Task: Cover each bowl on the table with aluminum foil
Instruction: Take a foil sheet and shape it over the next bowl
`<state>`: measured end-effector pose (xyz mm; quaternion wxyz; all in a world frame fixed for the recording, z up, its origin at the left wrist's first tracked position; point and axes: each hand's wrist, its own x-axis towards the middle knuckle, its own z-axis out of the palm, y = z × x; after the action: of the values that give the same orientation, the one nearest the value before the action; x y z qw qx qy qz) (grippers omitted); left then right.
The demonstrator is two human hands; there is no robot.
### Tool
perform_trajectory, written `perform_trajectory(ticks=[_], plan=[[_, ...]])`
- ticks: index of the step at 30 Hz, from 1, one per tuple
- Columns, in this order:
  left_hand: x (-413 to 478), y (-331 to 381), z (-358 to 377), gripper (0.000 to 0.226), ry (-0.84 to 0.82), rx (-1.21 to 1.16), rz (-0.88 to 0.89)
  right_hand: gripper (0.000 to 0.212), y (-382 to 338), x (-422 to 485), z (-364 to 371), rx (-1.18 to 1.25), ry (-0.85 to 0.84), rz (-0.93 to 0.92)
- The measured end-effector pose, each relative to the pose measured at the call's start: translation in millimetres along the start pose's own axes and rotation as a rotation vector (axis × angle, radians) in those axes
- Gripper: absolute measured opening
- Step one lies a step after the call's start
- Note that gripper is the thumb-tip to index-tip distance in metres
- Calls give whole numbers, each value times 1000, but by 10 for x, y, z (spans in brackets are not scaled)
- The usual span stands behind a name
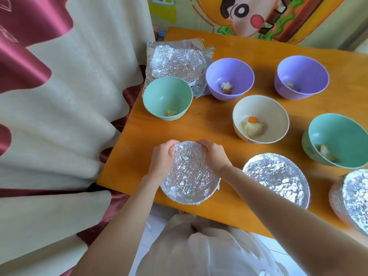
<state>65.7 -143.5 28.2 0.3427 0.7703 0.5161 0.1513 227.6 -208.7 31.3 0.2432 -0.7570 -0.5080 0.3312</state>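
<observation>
**Curtain (59, 116) left, orange table (199, 124) right**

Hands are apart: left hand (162, 160) and right hand (214, 156) each curl over the far rim of the foil-covered bowl (189, 176) at the table's near edge. Tally: three covered total, five open bowls (159, 92) (two green, two purple, one cream), one loose foil pile (177, 62).

Setting: domestic room, eating corner.
Evidence: orange wooden table (258, 46); cream-and-maroon curtain (59, 96) along its left edge; cartoon-character wall hanging (249, 14) beyond its far edge; pastel bowls (159, 92) holding food scraps; pale tiled floor (157, 222) below its near edge.
</observation>
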Motion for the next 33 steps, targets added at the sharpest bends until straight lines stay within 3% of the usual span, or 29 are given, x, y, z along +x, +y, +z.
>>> perform_trajectory(ticks=[8,16,22,29,33], plan=[[-91,97,2,28,7,2,46,34,-63,-8,-112,-43,-169,-83],[-131,32,-88,29,-9,6,94,29,-190,-23,-102,-33,-181,-111],[-29,-52,-197,29,-115,-23,172,37,-357,6,-36,-47,-228,-77],[-1,-207,-371,28,-244,-1,254,35,-483,8,136,-10,-254,63],[-4,-249,-440,30,-270,-73,245,38,-577,83,137,163,-329,192]])
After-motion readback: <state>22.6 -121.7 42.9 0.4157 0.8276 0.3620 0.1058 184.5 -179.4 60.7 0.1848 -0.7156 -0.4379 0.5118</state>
